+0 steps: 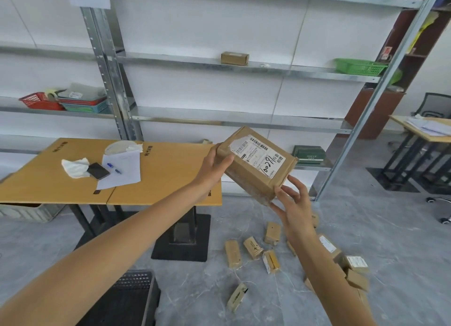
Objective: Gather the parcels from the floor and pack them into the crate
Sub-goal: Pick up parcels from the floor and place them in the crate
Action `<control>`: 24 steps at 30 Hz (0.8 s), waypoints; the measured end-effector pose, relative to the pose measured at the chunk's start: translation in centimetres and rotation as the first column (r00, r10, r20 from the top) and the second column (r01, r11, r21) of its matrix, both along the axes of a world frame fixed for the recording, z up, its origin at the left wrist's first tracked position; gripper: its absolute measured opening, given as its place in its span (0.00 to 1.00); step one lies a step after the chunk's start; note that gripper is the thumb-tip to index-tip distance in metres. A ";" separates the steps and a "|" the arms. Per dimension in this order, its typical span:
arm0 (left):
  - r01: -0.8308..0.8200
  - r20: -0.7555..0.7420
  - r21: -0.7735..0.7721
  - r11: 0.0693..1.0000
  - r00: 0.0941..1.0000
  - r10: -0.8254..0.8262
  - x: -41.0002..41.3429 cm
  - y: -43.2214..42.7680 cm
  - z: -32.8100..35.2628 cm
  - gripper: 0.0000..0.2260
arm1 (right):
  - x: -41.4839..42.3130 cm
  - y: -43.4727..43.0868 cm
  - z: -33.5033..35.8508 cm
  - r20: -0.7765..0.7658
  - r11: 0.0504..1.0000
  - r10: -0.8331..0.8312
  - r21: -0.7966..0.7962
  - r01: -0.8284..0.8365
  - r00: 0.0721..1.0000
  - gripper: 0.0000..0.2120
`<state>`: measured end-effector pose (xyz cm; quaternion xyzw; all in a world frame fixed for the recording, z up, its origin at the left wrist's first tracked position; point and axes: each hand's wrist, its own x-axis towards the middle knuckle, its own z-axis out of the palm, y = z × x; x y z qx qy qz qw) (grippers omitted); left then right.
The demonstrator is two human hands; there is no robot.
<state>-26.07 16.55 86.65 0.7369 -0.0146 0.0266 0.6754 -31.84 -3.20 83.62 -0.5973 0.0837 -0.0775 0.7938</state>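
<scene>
Cardboard, brown, with a white shipping label and handwritten digits: the parcel hangs tilted in mid-air above the grey floor. Left hand grips its upper end, thumb on top; right hand pinches its lower corner between thumb and spread fingers. Black plastic crate sits lower left.

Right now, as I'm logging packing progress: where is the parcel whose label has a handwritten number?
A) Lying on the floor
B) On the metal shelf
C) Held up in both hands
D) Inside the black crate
C: the labelled parcel is up off the floor, with the left hand gripping its far end and the right hand holding its near corner. The black crate sits apart at lower left.
</scene>
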 end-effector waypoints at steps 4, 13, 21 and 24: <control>0.018 -0.003 -0.017 1.000 1.000 -0.018 -1.3 2.0 0.6 0.29 | -1.1 2.1 0.5 0.007 1.000 0.004 -0.006 -0.004 1.000 0.21; -0.104 -0.018 -0.131 0.986 0.995 0.102 -4.4 11.6 0.8 0.17 | -4.2 10.9 0.8 -0.027 0.997 0.017 -0.079 -0.019 0.999 0.29; -0.114 -0.173 -0.100 0.988 0.980 0.095 -9.3 24.7 -0.6 0.23 | -8.1 20.9 -0.8 -0.099 0.914 0.405 0.033 -0.404 0.909 0.26; -0.142 -0.176 -0.132 0.981 0.977 0.118 -11.3 28.3 -0.7 0.26 | -9.5 24.5 -1.7 -0.074 0.906 0.420 0.103 -0.412 0.905 0.26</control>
